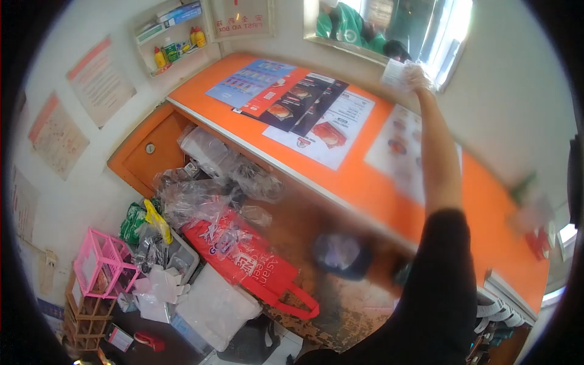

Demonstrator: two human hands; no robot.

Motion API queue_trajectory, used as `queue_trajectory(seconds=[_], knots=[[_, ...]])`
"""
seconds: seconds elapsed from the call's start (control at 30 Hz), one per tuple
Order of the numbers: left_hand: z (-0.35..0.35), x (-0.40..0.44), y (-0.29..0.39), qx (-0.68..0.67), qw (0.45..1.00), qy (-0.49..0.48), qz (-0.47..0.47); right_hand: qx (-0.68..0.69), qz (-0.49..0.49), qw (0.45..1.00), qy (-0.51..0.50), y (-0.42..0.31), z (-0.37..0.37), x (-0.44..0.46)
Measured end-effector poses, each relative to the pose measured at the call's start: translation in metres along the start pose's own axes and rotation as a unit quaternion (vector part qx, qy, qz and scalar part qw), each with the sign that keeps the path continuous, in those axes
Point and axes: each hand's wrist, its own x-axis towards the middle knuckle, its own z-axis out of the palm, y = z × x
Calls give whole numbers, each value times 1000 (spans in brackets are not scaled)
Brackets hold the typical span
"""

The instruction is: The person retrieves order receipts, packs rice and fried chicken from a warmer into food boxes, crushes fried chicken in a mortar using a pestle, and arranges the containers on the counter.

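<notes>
One bare arm in a black sleeve reaches up over the orange counter [255, 143] to the window [389, 36]. It looks like my right arm, and my right hand [418, 78] wears a clear plastic glove. Its fingers are closed on a white paper [394, 74] at the window's lower edge. Beyond the window, a person in green [347, 27] is partly visible. My left hand is out of view.
Printed menus [295, 103] lie on the counter. Under it are plastic bags [201, 198] and a red bag [255, 261]. A pink basket [100, 267] stands lower left. An open first aid box [173, 39] hangs on the wall.
</notes>
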Motion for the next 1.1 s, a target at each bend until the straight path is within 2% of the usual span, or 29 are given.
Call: queue_trajectory(seconds=[0.07,0.13,0.2,0.27,0.33,0.4,0.43,0.47,0.5,0.57,0.6,0.67,0.7,0.73,0.8,0.87,0.9,0.93,0.97,1.0,1.07,1.1], knots=[[-7,-16,-2,-6,1000,-10,13,-44,-18,999,25,0,11,2],[-18,-41,-7,-18,999,-20,24,99,44,988,112,-1,13,-10],[-34,-75,-19,-32,999,-31,32,170,74,969,160,-9,-10,-30],[-52,-117,-41,-42,998,-40,28,80,-60,981,164,-54,-83,-99],[-73,-168,-73,-44,998,-45,11,30,-128,991,-12,-91,-138,-144],[-94,-226,-119,-39,998,-44,-27,43,-174,970,-167,-141,-186,-200],[-103,-261,-145,-38,997,-36,-57,10,-256,938,-234,-179,-226,-236],[-112,-296,-172,-33,995,-29,-88,91,-345,898,-257,-215,-256,-281],[-122,-338,-204,-31,991,-21,-126,85,-398,870,-277,-253,-267,-320],[-140,-432,-268,-17,976,0,-219,82,-541,771,-325,-337,-331,-426],[-147,-489,-300,-12,962,12,-274,198,-563,720,-354,-361,-304,-489],[-158,-626,-357,-3,921,35,-388,394,-592,557,-430,-408,-251,-617],[-156,-704,-374,-2,894,45,-445,427,-643,515,-372,-423,-222,-692],[-145,-787,-380,-5,864,53,-500,245,-768,535,-253,-440,-280,-745],[-95,-933,-350,-18,816,66,-574,27,-766,408,-496,-501,-326,-889],[-26,-1019,-307,-13,817,75,-572,224,-748,282,-557,-497,-315,-1044],[-3,-1044,-299,-3,825,95,-557,271,-730,189,-598,-496,-356,-1089],[7,-1062,-300,10,828,128,-545,187,-719,130,-657,-501,-382,-1139],[-3,-1084,-320,-14,811,171,-560,97,-699,96,-702,-509,-396,-1182],[-18,-1102,-339,-38,791,216,-571,70,-718,66,-689,-510,-377,-1222],[-80,-1122,-408,-112,693,315,-639,74,-878,83,-465,-526,-341,-1297],[-141,-1126,-427,-135,660,372,-639,70,-893,98,-434,-543,-373,-1309]])
